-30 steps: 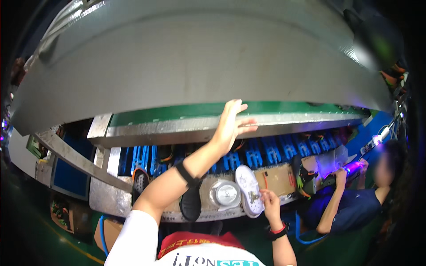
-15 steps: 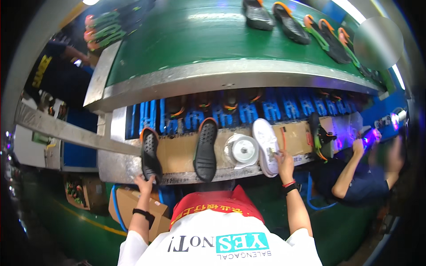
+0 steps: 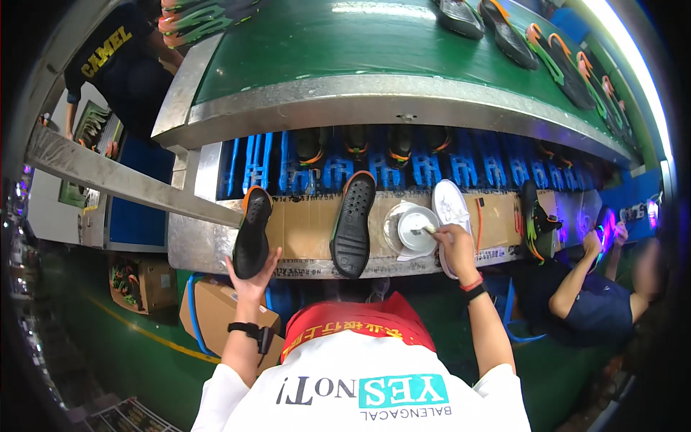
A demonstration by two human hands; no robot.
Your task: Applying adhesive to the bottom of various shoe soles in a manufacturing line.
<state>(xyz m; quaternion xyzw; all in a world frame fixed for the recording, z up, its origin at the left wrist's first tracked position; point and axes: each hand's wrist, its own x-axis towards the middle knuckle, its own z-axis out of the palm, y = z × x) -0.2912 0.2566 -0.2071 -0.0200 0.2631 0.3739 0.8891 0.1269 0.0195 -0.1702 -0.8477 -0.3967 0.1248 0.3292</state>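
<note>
At the left end of the bench, my left hand (image 3: pixel 250 282) grips the near end of a black shoe sole (image 3: pixel 253 234) with an orange tip, thumb on one side and fingers on the other. Farther right lies a second black sole (image 3: pixel 353 227), studded and grooved. A white bowl (image 3: pixel 417 229) rests on a pale, stained sheet. Over its right rim my right hand (image 3: pixel 456 250) pinches a small whitish thing (image 3: pixel 430 230), its kind too small to tell. A white sole (image 3: pixel 450 204) lies beside the bowl, partly covered by that hand.
Cardboard (image 3: pixel 295 229) covers the metal bench. Behind it run blue racks (image 3: pixel 425 171) with dark shoes, below a green conveyor (image 3: pixel 317 54) carrying more soles. A co-worker (image 3: pixel 594 291) works at the right; another person (image 3: pixel 119 65) stands far left. A metal bar (image 3: pixel 137 176) crosses at left.
My right hand has moved from the white sole leftward to the bowl. My left hand has come up around the left black sole, which is now tilted more. The whole view has shifted.
</note>
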